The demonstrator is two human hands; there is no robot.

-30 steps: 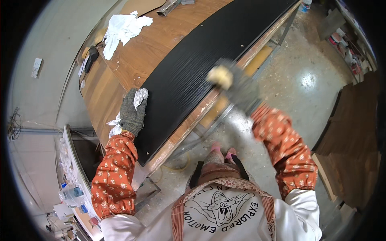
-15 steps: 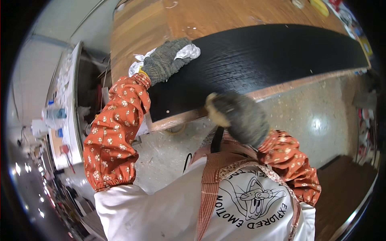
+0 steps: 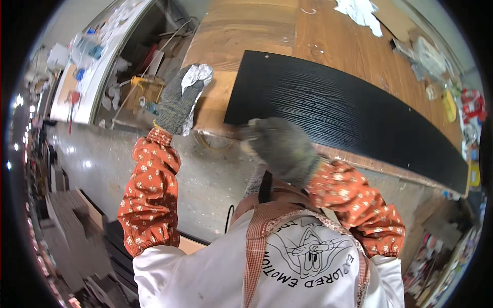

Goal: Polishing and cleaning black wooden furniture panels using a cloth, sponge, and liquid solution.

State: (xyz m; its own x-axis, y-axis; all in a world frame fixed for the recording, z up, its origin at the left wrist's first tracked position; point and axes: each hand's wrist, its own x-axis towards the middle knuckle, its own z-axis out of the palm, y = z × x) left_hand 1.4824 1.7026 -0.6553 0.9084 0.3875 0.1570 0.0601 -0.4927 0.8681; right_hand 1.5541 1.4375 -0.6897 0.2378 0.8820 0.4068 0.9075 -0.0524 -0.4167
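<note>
My left hand (image 3: 177,102), in a grey knitted glove, is closed on a crumpled white rag (image 3: 197,76). It is off the left end of the black panel (image 3: 328,108), at the left edge of the wooden worktable (image 3: 246,31). The panel is long, with one curved side and a grained, shiny face, and lies flat on the table. In a matching glove, my right hand (image 3: 285,149) is curled in front of me at the panel's near left corner. Motion blurs its fingers; a pale tan bit shows at them, too smeared to name.
Another white rag (image 3: 359,14) lies at the table's far side. Bottles, a yellow item (image 3: 450,107) and red packaging (image 3: 473,105) crowd the right end. Left of the table, a yellow-handled tool (image 3: 146,81) lies among clutter beside a white bench (image 3: 110,56).
My left hand has moved left off the panel with the rag, baring the panel's left end. My right hand has shifted slightly left. The view has swung, so the table appears turned and farther right.
</note>
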